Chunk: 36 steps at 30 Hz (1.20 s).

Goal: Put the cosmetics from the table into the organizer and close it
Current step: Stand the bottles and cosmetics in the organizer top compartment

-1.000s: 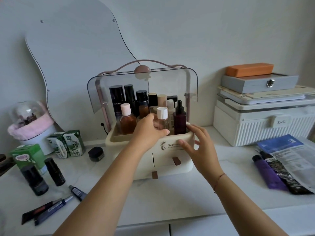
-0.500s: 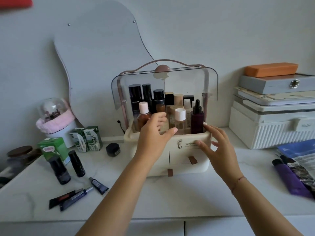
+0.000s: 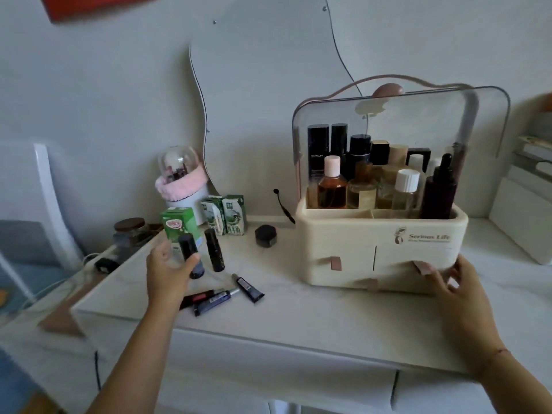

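The cream organizer stands on the white table, its clear lid raised, with several bottles upright in its top tray. My left hand grips a black bottle standing at the table's left, thumb across its front. Beside it stand a second black bottle and a small black jar. A small dark tube, a red-and-black stick and a dark pen-like tube lie flat nearby. My right hand rests with spread fingers on the organizer's lower right front.
Green cartons, a glass dome with a pink band and a brown-lidded jar crowd the back left. A wavy mirror leans on the wall. White boxes stand at the right. The table's front edge is close.
My left hand left the organizer's tray, swung left and took hold of the black bottle. The view turned left. My right hand slid lower on the organizer's front.
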{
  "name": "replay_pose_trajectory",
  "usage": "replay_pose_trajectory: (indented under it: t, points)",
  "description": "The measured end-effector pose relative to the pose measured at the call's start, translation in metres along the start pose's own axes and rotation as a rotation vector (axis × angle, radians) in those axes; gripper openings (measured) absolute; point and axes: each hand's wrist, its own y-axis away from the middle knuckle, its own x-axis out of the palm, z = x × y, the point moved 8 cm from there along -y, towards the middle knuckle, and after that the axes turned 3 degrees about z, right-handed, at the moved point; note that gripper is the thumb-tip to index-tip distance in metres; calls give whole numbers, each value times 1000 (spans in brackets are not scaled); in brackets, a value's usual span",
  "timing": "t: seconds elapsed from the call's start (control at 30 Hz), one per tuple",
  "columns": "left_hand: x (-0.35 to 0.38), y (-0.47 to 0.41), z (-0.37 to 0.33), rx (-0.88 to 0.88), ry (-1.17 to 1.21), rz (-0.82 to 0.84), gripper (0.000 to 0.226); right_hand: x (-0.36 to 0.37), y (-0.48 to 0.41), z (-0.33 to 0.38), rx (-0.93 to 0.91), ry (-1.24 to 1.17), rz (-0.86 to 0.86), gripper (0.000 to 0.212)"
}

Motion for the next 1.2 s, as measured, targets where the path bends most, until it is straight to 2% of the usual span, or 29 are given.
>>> replay_pose_trajectory:
  t: [0.07,0.13,0.27,0.37,0.43,0.57,0.63,0.77,0.87,1.03,1.2]
  points:
    - [17,-11,19,-45,28,156,49,-1,0,1,-14,10,-15,59]
    - [26,-16,24,-45,33,239,35,-1,1,1,-18,28,-26,51]
    - [17,-12,8,7,74,207,35,-1,1,-1,-6,38,-29,50]
    - [0,15,-35,116,244,203,31,-2,1,2,-16,47,-43,41]
    - [1,47,-78,225,318,296,29,-1,2,3,-15,36,-41,36]
    - [42,107,-162,391,376,525,36,-2,3,3,-1,43,-38,49]
    - [68,117,-191,412,389,579,29,-1,4,2,10,35,-29,57]
    - [111,108,-227,392,417,604,22,-1,5,3,25,3,-17,68]
    - [134,99,-236,374,403,621,22,-1,4,2,20,-10,-16,68]
    - [153,84,-217,314,245,624,21,-2,1,-1,21,-35,-16,69]
    - [156,83,-198,284,175,627,13,-4,-1,-3,10,-36,-23,57]
